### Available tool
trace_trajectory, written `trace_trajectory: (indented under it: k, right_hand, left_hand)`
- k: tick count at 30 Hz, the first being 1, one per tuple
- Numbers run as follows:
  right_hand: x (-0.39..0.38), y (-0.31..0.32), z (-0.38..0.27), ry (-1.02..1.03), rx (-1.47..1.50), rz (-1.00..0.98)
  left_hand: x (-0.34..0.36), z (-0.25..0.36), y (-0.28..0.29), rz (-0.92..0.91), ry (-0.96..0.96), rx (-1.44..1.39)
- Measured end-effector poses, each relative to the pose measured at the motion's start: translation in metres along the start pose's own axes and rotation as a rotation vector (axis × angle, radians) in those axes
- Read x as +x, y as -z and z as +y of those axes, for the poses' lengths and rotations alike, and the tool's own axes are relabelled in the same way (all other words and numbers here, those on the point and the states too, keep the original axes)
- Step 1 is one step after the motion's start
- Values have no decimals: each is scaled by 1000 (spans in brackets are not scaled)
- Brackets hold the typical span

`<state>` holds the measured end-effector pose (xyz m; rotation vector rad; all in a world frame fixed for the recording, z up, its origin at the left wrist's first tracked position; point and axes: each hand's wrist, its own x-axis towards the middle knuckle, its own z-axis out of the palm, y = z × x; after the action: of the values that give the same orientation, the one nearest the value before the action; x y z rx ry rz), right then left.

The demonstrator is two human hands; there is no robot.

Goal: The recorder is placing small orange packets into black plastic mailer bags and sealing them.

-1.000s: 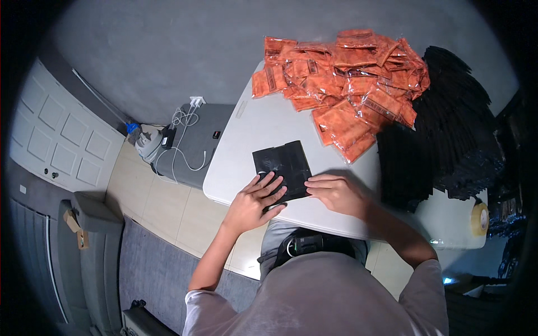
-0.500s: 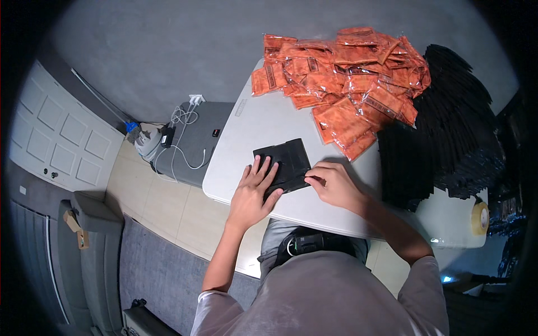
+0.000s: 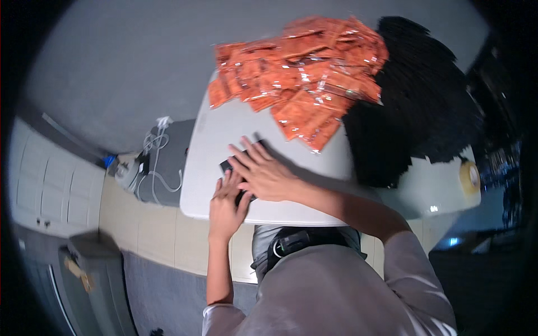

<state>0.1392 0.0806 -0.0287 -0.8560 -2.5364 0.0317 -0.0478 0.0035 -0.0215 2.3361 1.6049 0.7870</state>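
A flat black folded piece (image 3: 225, 166), squarish, lies near the front left of the white table (image 3: 208, 131). Most of it is hidden under my hands, and its material cannot be made out. My right hand (image 3: 264, 175) rests flat across it, fingers stretched out and spread toward the upper left. Close beside it, my left hand (image 3: 225, 208) is laid on the near left part of the piece, fingers extended and partly beneath the right hand. Neither hand grips anything.
Clear packets with orange contents (image 3: 302, 73) are heaped at the table's far side. A large pile of black folded pieces (image 3: 414, 106) covers the right side. A roll of tape (image 3: 469, 176) stands at the right edge. White cables (image 3: 159, 145) lie on a grey surface beyond the left edge.
My right hand has let go of the piece's right edge and moved left onto its top, spread flat. The left hand still rests on the piece. The whole view has shifted and blurred slightly.
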Motion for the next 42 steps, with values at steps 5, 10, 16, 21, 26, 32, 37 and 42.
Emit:
trace_trajectory:
  k: [5,10,16,21,26,32,37,42]
  right_hand:
    - [-6,-28,11,-74,42,15]
    - [-3,-27,2,-101,69,-11]
    - [-2,-38,0,-148,101,-12]
    - [-3,-43,1,-161,123,8]
    - [2,-40,1,-179,93,-17]
    - [4,-37,0,-188,64,-4]
    - [2,-33,2,-196,75,-42]
    - [-24,28,-41,-86,139,229]
  left_hand:
    - [2,5,-3,-43,31,8]
    - [-1,-5,-3,-121,60,154]
    - [9,-8,5,-237,-43,228]
    - [10,-8,4,-276,0,287]
    - [7,-12,2,-259,18,257]
    - [8,-13,9,-284,12,271]
    - [12,-13,11,-306,-22,256]
    - [1,-58,2,-259,-139,254]
